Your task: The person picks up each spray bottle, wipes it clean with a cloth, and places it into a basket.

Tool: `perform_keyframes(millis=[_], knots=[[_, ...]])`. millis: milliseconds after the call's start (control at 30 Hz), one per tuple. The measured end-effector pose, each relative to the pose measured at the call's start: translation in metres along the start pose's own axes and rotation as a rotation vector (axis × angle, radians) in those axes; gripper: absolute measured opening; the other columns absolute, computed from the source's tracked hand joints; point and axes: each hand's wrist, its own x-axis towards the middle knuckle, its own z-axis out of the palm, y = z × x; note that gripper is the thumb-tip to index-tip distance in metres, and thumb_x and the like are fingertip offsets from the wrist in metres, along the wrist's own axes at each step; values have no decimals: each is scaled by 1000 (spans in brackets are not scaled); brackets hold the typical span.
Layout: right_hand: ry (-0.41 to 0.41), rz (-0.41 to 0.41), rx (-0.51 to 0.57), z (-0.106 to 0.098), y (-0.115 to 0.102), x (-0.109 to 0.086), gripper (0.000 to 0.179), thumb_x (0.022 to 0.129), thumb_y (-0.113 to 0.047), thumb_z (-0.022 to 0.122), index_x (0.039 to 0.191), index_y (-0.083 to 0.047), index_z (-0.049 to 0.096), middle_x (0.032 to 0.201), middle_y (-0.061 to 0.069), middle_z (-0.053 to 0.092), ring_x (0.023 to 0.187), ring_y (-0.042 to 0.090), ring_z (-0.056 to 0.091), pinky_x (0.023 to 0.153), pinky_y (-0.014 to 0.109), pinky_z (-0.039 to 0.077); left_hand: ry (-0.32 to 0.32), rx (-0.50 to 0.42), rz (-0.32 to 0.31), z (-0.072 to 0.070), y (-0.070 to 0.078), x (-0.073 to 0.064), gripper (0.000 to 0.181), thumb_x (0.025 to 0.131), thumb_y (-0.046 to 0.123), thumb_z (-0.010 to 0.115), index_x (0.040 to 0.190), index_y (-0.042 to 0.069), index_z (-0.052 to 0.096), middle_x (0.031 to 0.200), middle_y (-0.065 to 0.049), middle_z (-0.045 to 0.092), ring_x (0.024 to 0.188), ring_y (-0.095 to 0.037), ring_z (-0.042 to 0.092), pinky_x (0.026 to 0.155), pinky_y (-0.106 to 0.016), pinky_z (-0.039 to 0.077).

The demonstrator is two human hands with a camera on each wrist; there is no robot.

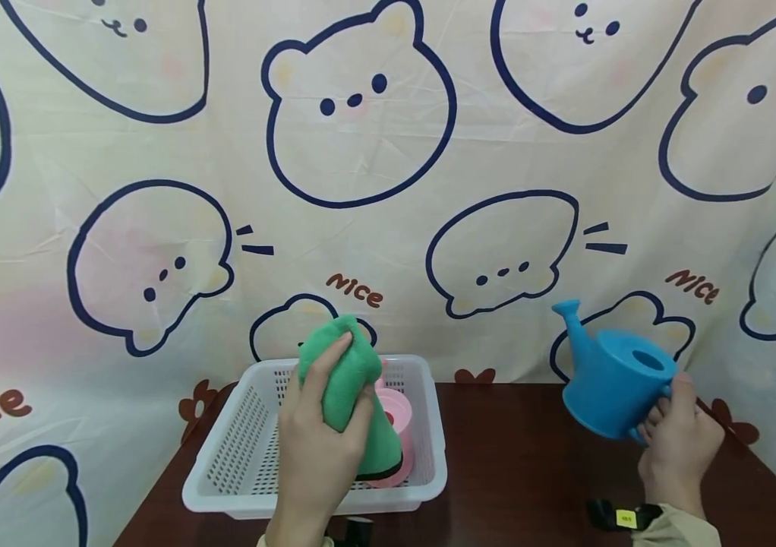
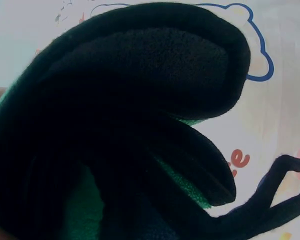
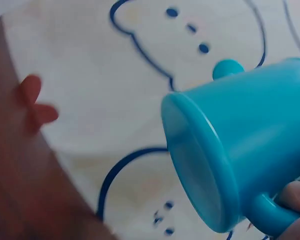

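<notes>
Green cloth in one hand, blue watering can in the other.
The left hand [image 1: 323, 448] has its fingers wrapped over a soft green fabric piece with dark edging [image 1: 359, 363], seen over the right half of a white perforated plastic basket [image 1: 227, 500]; pink plastic pieces [image 1: 398, 406] show behind the fabric; on the right, the right hand's [image 1: 683, 444] fingers curl round the handle of a glossy blue plastic watering can [image 1: 610, 384], tilted and raised off the dark brown table [image 1: 511, 463], its spout leftward.
</notes>
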Motion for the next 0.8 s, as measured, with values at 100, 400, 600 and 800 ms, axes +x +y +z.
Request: perform_keyframes(millis=[100, 400, 600, 800], knots=[[-71, -39, 25, 7, -13, -10, 66, 104, -45, 61, 54, -7, 42, 46, -3, 36, 37, 13, 31, 41, 31, 22, -15, 7, -38, 3, 1, -1, 66, 87, 5, 81, 145, 31, 63, 138, -18, 64, 111, -35, 68, 84, -63, 62], [-280, -23, -35, 16, -31, -40, 66, 109, -44, 52, 55, -7, 39, 50, -3, 35, 50, 19, 32, 57, 41, 21, -157, 49, -120, 5, 9, -6, 70, 87, 9, 83, 145, 40, 60, 142, -13, 61, 113, -32, 66, 87, -62, 62], [-479, -147, 7, 21, -32, -49, 64, 113, -33, 45, 57, -5, 32, 51, 1, 31, 49, 22, 29, 57, 44, 17, -206, 72, -75, 10, 10, -5, 76, 84, 7, 83, 144, 46, 57, 140, -10, 61, 106, -26, 64, 85, -52, 62], [-616, -233, 58, 22, -25, -50, 62, 114, -22, 41, 55, -5, 33, 50, 3, 28, 43, 22, 26, 47, 42, 15, -262, 84, -42, 12, 10, -4, 77, 83, 5, 83, 143, 47, 57, 144, -8, 61, 110, -25, 66, 89, -54, 63]])
